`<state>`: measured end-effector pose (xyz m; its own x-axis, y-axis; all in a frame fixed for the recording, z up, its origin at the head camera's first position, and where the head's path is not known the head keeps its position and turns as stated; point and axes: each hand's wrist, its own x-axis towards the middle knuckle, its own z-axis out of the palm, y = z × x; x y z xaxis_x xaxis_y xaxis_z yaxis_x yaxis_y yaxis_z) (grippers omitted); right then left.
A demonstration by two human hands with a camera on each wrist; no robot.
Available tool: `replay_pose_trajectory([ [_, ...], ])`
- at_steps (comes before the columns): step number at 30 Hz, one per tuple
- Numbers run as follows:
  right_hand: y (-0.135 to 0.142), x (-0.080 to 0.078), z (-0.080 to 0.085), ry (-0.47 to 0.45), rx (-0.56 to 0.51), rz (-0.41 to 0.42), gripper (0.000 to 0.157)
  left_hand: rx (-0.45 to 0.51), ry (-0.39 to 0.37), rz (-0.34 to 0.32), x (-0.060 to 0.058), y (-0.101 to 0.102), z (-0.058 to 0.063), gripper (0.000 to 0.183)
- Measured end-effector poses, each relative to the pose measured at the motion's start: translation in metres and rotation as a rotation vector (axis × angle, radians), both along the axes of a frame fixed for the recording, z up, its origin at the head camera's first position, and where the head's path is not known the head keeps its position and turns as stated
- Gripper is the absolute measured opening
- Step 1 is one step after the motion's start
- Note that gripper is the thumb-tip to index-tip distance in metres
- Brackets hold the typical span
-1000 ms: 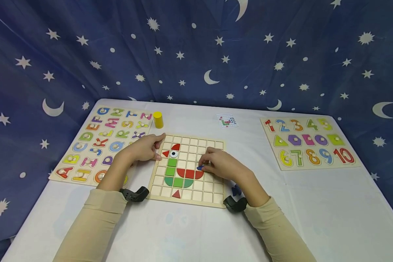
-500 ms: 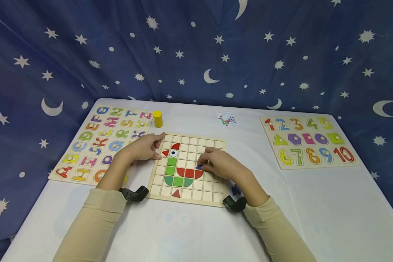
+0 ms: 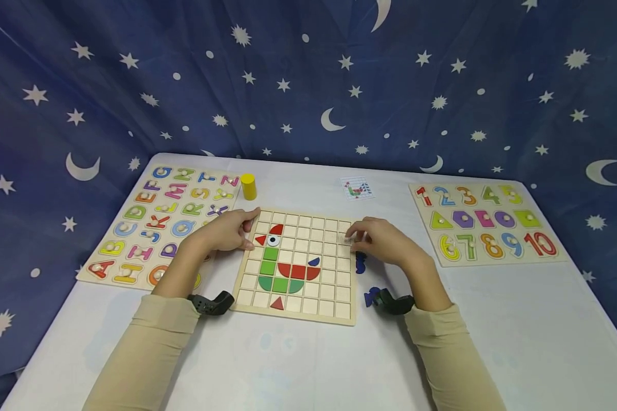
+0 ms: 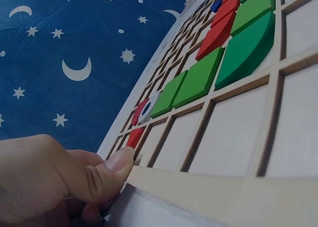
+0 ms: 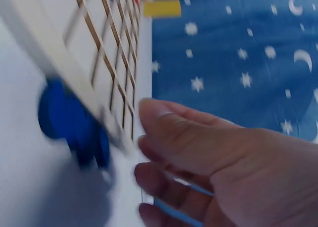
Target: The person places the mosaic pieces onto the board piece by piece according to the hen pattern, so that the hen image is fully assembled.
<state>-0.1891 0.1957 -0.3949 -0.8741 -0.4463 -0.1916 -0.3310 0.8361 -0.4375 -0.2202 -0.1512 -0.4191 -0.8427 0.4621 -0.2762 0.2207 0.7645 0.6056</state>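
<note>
A wooden grid board (image 3: 334, 293) lies on the table with red, green and eye-patterned pieces forming a bird. My left hand (image 3: 228, 231) holds the board's left edge, its thumb on the frame (image 4: 164, 180) in the left wrist view; the other fingers are partly hidden. A blue curved piece (image 3: 314, 262) sits in a cell above the red row. Over the board's right edge hovers my right hand (image 3: 383, 242), fingers bent and holding nothing. Just below it, blue pieces (image 3: 360, 264) lie beside the board, blurred in the right wrist view (image 5: 69, 120).
More blue pieces (image 3: 371, 296) lie near my right wrist. A pattern card (image 3: 357, 188) is behind the board, and a yellow cylinder (image 3: 248, 187) stands at its back left. An alphabet board (image 3: 128, 240) is left; a number board (image 3: 485, 225) is right.
My right hand has let go of the blue curved piece, which stays on the board, and has moved right past the board's edge. The left hand has kept its place.
</note>
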Motion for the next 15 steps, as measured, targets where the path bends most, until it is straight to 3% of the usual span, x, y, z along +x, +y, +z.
replay_pose_trajectory([
  [8,0.021,-0.004,-0.004,-0.134,0.015,-0.041,0.023,0.005,0.001,-0.009,0.0,-0.001,-0.001,0.086],
  [15,0.02,-0.006,-0.01,-0.122,0.02,-0.045,0.023,0.0,0.006,-0.007,-0.001,0.0,-0.003,0.087],
])
